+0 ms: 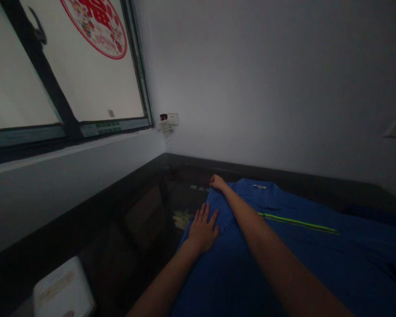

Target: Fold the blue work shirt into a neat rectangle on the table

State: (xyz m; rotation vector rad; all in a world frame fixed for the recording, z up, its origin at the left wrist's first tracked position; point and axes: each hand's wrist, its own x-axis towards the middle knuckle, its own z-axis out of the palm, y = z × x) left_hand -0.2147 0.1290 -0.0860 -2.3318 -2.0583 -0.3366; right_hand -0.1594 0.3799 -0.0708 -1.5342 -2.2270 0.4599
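Note:
A blue shirt (303,251) with a collar and a bright yellow-green stripe lies spread over the dark surface. My left hand (203,229) rests flat on its left part, fingers spread. Farther up, my right hand (218,182) is closed on the shirt's upper left edge, its fingers pinched together. My right forearm crosses over the cloth and hides some of it. Near the collar a small white label (259,186) shows. The shirt's lower part runs out of view at the bottom.
On the dark glossy table (135,246), a white box (64,290) sits at the lower left. Behind are a pale wall (267,88) and, at left, a window (86,88) with a red round sticker. Wall sockets (172,119) are in the corner.

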